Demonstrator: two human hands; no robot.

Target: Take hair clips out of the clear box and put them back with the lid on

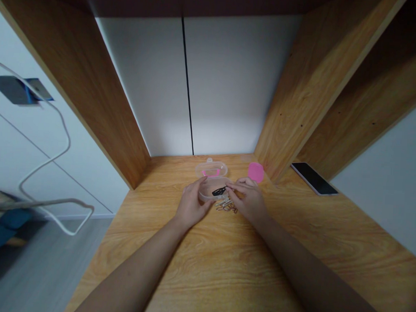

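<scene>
A clear plastic box (206, 192) stands on the wooden desk with its hinged lid (211, 168) folded back; a pink rectangle shows at the lid. My left hand (191, 202) is closed around the box's left side, thumb at the front and fingers behind. Over the box's right end, my right hand (249, 198) is closed in a pinch at the end of a black hair clip (219, 191). That clip's outline lies over the inside of the box. Several small metal clips (226, 205) are heaped on the desk before the box, partly under my right hand.
A pink round-cornered piece (255, 172) lies behind my right hand, beside the wooden upright. Farther right is a dark-screened phone (313, 178). Wooden side panels (94, 86) and a white back panel (232, 83) enclose the desk. A white cable (66, 127) hangs at left.
</scene>
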